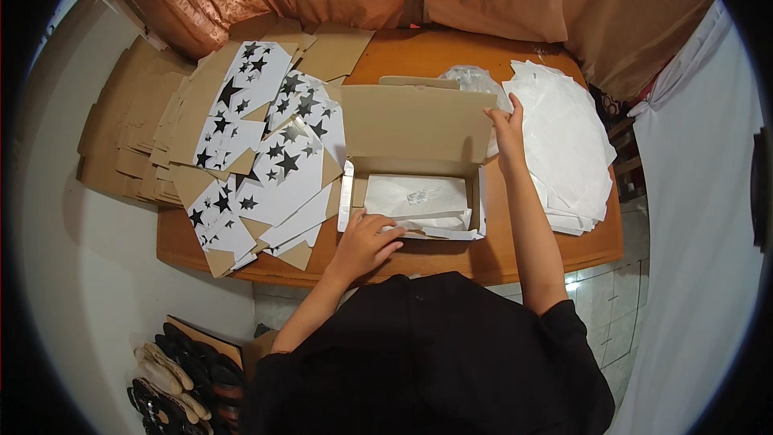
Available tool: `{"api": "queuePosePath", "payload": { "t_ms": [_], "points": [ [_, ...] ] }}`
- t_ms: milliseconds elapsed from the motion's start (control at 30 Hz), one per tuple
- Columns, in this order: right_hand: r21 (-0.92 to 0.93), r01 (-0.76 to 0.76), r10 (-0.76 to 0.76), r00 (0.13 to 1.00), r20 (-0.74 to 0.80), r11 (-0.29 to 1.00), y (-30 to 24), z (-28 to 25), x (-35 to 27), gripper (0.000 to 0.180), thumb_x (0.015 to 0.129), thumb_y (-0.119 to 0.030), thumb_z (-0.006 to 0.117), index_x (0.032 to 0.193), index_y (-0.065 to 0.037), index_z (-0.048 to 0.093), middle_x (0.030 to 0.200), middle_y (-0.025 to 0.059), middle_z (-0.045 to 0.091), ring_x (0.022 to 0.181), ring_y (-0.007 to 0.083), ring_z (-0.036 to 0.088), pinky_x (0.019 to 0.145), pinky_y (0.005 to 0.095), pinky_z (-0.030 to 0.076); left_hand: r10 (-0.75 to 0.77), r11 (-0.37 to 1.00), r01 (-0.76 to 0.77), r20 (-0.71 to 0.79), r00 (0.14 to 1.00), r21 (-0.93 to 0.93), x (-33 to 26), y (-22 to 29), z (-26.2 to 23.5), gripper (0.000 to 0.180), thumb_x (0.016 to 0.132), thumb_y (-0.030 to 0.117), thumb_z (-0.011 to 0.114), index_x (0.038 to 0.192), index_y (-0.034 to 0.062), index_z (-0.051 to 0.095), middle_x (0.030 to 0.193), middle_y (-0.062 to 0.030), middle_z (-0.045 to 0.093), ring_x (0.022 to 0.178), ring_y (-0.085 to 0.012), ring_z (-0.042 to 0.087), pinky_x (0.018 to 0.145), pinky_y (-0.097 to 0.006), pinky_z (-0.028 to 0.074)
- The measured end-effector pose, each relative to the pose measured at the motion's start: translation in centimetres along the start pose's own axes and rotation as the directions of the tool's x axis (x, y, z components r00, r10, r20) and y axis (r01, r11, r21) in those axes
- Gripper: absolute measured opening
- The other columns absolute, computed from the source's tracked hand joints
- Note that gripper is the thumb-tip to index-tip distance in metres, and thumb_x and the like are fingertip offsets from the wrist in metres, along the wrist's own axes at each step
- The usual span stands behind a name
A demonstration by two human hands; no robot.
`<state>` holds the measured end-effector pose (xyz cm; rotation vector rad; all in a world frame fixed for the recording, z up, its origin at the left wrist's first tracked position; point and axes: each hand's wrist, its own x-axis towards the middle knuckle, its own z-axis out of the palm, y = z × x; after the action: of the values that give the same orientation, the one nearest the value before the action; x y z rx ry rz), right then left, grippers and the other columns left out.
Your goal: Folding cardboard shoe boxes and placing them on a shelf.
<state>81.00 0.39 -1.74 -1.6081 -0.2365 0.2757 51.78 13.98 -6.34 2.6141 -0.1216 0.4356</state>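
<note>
A cardboard box, white outside and brown inside, stands in front of me with its lid raised at the back. White tissue paper with a small printed label fills the inside; what lies under the paper is hidden. At the front left corner rests my left hand, its fingers stretched out over the front wall and the paper's edge. My right hand pinches the lid's upper right corner between thumb and fingers.
Star-printed flat box blanks and plain brown ones pile up on the left of the wooden table. On the right lies a stack of white paper sheets, with a clear plastic bag beside it. Shoes sit at lower left.
</note>
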Motion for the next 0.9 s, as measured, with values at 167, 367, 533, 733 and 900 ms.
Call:
{"api": "queuePosePath", "payload": {
  "t_ms": [167,367,533,733,900],
  "points": [
    [-0.041,0.274,-0.272,0.961,0.051,0.961,-0.5,-0.5,-4.9,0.060,0.082,-0.023,0.062,0.132,-0.003,0.036,0.107,0.0096,0.052,0.102,0.0201,0.049,0.096,0.0331,0.033,-0.190,0.980,0.195,-0.428,0.884,-0.032,-1.0,0.5,-1.1,0.029,0.071,0.019,0.072,0.097,0.0093,0.062,0.095,-0.0071,0.056,0.093,-0.0260,0.053,0.088,-0.042,0.038],
    [-0.091,0.391,-0.392,0.920,0.004,0.916,3.3,-1.0,-13.9,0.064,0.075,-0.028,0.071,0.123,-0.001,0.040,0.126,0.0160,0.042,0.125,0.0297,0.035,0.106,0.0394,0.024,-0.322,0.937,0.320,-0.700,0.637,-0.140,-2.0,-1.2,-0.2,0.050,0.076,0.009,0.064,0.120,0.0005,0.042,0.117,-0.0179,0.042,0.107,-0.0319,0.043,0.099,-0.041,0.032],
    [-0.289,0.496,-0.508,0.860,0.037,0.819,6.5,-1.1,-15.8,0.072,0.071,-0.031,0.075,0.123,-0.002,0.035,0.130,0.0203,0.035,0.125,0.0354,0.033,0.105,0.0438,0.025,-0.117,0.976,0.198,-0.546,0.830,0.092,-2.6,-0.9,2.1,0.034,0.073,0.020,0.070,0.103,0.0088,0.059,0.107,-0.0124,0.047,0.102,-0.0286,0.042,0.090,-0.043,0.032],
    [-0.304,0.552,-0.571,0.821,0.032,0.777,8.5,-0.9,-16.0,0.075,0.069,-0.033,0.076,0.124,-0.003,0.035,0.130,0.0209,0.034,0.121,0.0356,0.034,0.101,0.0432,0.029,-0.075,0.967,0.169,-0.423,0.903,0.188,-2.5,-0.1,4.9,0.014,0.069,0.026,0.073,0.082,0.0221,0.071,0.099,-0.0019,0.051,0.100,-0.0214,0.042,0.088,-0.042,0.022],
    [-0.339,0.556,-0.577,0.815,0.045,0.759,9.3,-1.0,-16.7,0.075,0.068,-0.026,0.078,0.126,-0.003,0.034,0.131,0.0189,0.031,0.126,0.0353,0.032,0.103,0.0440,0.028,0.000,0.974,0.105,-0.458,0.889,0.203,-3.8,-0.2,5.5,0.016,0.068,0.024,0.073,0.084,0.0257,0.071,0.096,0.0019,0.051,0.099,-0.0181,0.042,0.087,-0.039,0.019]
  ]
}}
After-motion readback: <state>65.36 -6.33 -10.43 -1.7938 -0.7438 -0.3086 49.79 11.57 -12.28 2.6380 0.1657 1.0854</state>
